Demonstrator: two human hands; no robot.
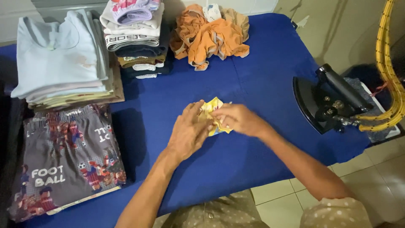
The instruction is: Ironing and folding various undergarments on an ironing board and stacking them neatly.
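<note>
A small yellow garment (213, 106) with a light print lies bunched on the blue ironing surface (261, 84), near its middle. My left hand (190, 131) presses on the garment's left side with fingers curled over it. My right hand (238, 119) grips its right side, pinching the cloth. Most of the garment is hidden under both hands.
A stack of folded pale shirts (59, 59) and a grey printed pair of shorts (63, 160) lie at the left. A second folded pile (135, 38) stands at the back, with crumpled orange clothes (211, 36) beside it. A black iron (333, 101) rests on its side at the right edge.
</note>
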